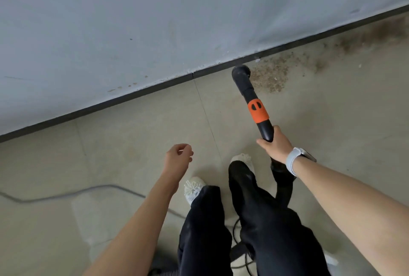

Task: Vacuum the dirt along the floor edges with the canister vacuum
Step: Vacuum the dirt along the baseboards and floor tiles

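My right hand [275, 146] grips the black vacuum wand [257, 109], which carries an orange collar. Its round black nozzle [241, 72] sits on the floor against the dark baseboard [132, 100]. Brown dirt [272, 73] lies scattered just right of the nozzle and trails along the wall's foot toward the upper right, growing darker there. The black hose [284, 182] drops from my right hand behind my legs. My left hand [178, 157] hangs free over the floor with fingers loosely curled, holding nothing.
A grey wall [155, 21] rises beyond the baseboard. Beige floor tiles [124, 149] spread below. A grey power cord [66, 195] snakes across the floor at lower left. My feet in pale slippers [193, 189] and dark trousers stand mid-frame; part of the canister shows at the bottom.
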A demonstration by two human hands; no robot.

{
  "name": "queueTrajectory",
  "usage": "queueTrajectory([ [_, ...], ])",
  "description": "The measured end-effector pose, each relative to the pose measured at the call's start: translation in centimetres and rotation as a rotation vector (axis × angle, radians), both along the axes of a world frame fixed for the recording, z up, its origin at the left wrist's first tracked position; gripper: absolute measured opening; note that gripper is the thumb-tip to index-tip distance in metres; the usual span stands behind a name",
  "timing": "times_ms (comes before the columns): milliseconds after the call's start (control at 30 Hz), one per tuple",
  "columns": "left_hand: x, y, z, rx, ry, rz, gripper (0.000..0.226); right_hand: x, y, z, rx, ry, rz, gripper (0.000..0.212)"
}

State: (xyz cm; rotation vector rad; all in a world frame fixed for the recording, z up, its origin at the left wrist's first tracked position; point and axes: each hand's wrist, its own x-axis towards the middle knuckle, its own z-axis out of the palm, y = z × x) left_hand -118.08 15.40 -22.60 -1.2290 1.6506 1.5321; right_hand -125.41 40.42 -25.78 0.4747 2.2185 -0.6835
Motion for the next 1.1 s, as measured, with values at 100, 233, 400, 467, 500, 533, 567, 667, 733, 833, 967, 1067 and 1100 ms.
queueTrajectory([
  [100,0.4,-0.5,3.9,-0.023,0.026,-0.025,0.013,0.0,-0.8,3.6,-0.063,-0.01,-0.036,0.03],
  [233,0.1,0.2,7.3,-0.018,0.027,-0.041,0.011,-0.5,-2.2,7.3,-0.159,-0.062,-0.025,0.032],
  [400,-0.1,2.5,9.6,-0.003,0.026,-0.074,0.012,-1.1,-3.8,9.2,-0.32,-0.179,-0.011,0.029],
  [467,0.2,3.6,9.9,0.006,0.009,-0.093,0.014,-0.7,-4.1,9.6,-0.34,-0.213,-0.015,0.029],
  [500,0.4,4.0,10.0,0.01,0.0,-0.098,0.016,-0.4,-4.2,9.8,-0.349,-0.23,-0.03,0.029],
  [533,0.5,4.5,10.0,0.012,-0.009,-0.101,0.017,-0.3,-4.0,9.7,-0.358,-0.243,-0.05,0.029],
  [567,0.7,5.1,9.9,0.013,-0.022,-0.105,0.017,-0.2,-3.7,9.5,-0.363,-0.251,-0.07,0.029],
  [667,0.6,6.8,9.3,0.004,-0.043,-0.108,0.015,-0.8,-2.1,8.7,-0.384,-0.266,-0.134,0.029],
  [733,0.0,8.2,8.8,-0.017,-0.065,-0.104,0.019,-1.6,-0.6,8.1,-0.401,-0.277,-0.186,0.029],
  [833,-1.6,11.0,8.4,-0.055,-0.095,-0.098,0.023,-2.7,2.0,7.7,-0.417,-0.324,-0.27,0.027],
  [967,-4.6,16.5,7.7,-0.12,-0.102,-0.069,0.032,-4.7,6.2,6.8,-0.459,-0.426,-0.342,0.027],
  [1067,-7.0,20.1,7.5,-0.165,-0.089,-0.102,0.032,-7.2,8.8,5.9,-0.507,-0.448,-0.383,0.02],
  [1100,-7.8,21.0,7.5,-0.182,-0.079,-0.117,0.033,-8.0,9.3,5.7,-0.525,-0.452,-0.405,0.02],
])
